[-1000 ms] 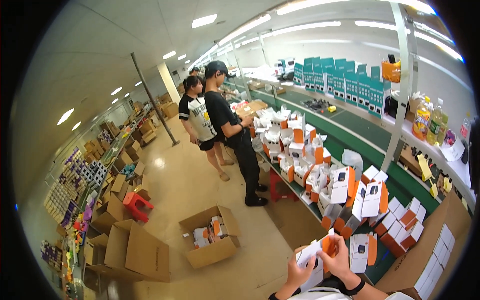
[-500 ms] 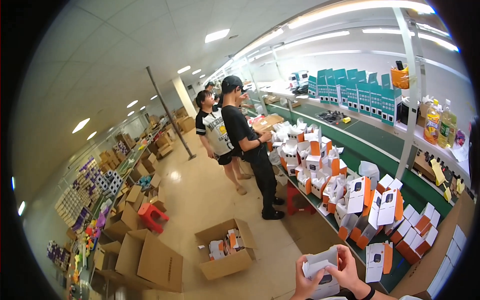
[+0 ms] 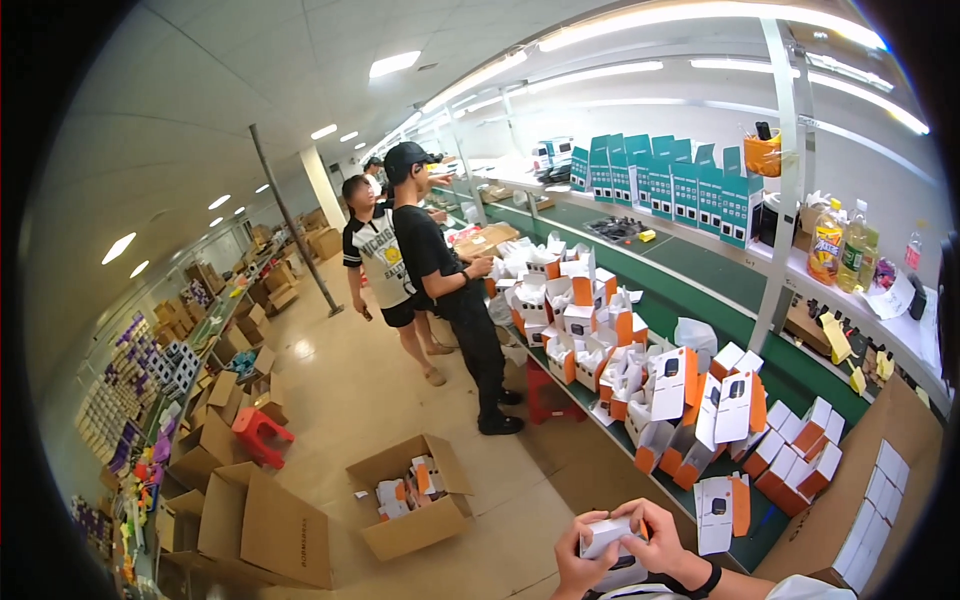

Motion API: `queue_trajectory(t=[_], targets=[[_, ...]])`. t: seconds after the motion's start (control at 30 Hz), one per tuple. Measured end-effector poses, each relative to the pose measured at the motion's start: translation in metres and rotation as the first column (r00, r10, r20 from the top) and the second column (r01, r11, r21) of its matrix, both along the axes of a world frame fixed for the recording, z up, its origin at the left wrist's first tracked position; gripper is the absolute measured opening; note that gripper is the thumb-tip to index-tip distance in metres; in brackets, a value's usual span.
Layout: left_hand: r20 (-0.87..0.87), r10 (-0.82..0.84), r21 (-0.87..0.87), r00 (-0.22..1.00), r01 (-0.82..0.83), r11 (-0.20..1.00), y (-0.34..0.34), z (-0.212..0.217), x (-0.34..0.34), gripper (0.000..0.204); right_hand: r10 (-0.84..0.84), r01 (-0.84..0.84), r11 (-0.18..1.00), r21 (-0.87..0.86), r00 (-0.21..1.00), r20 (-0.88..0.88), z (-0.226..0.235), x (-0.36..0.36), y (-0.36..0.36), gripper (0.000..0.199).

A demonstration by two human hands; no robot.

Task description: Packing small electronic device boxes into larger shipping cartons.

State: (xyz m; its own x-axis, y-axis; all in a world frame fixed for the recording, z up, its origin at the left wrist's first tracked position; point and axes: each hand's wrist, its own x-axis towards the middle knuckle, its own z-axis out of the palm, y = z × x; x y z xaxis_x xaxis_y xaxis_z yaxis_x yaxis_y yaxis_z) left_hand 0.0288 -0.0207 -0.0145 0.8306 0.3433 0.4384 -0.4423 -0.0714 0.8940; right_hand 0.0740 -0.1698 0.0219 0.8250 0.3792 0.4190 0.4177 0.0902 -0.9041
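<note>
- While the left hand point(image 3: 582, 562) and right hand point(image 3: 658, 540) meet nearest the wearer, their fingers curl firmly round one white box point(image 3: 602, 538), held just before the surface point(image 3: 750, 549).
- Done, apparently: closed boxes point(image 3: 783, 478) stacked right on the surface; others fill the carton point(image 3: 835, 515), far right.
- Left: many open boxes point(image 3: 579, 320), flaps raised, farther left.
- Compared with half a second earlier: the held box's raised flap is folded down; its top looks nearly closed.

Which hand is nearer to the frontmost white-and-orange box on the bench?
Right. The right hand is left of the frontmost box, not touching it; the left hand is farther left, across the small white box that both hold.
</note>
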Motion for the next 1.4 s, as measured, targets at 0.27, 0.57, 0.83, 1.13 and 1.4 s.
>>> queue_trajectory(t=[0.27, 0.57, 0.83, 1.13, 1.4], targets=[[-0.066, -0.028, -0.173, 0.997, 0.016, 0.985, -0.006, -0.013, 0.009, 0.04, -0.153, 0.154, 0.985, 0.083, 0.988, -0.02, 0.001, -0.007, 0.014, 0.029], [-0.059, 0.069, -0.221, 0.996, -0.08, 0.972, -0.004, -0.002, 0.015, 0.04, -0.211, 0.213, 0.976, -0.051, 0.976, 0.046, -0.005, -0.005, 0.016, 0.038], [0.024, 0.098, -0.146, 0.995, -0.093, 0.985, -0.006, 0.001, 0.008, 0.061, -0.205, 0.201, 0.978, -0.052, 0.975, -0.087, 0.009, -0.009, 0.021, 0.023], [0.08, 0.046, 0.135, 0.996, -0.057, 0.989, 0.002, -0.008, 0.005, 0.052, -0.207, 0.205, 0.978, -0.03, 0.969, -0.138, 0.005, -0.01, 0.02, 0.018], [0.16, 0.064, -0.007, 0.985, -0.063, 0.998, 0.0, 0.013, 0.003, 0.05, -0.082, 0.125, 0.983, 0.135, 0.955, -0.284, 0.003, -0.007, 0.017, 0.017]])
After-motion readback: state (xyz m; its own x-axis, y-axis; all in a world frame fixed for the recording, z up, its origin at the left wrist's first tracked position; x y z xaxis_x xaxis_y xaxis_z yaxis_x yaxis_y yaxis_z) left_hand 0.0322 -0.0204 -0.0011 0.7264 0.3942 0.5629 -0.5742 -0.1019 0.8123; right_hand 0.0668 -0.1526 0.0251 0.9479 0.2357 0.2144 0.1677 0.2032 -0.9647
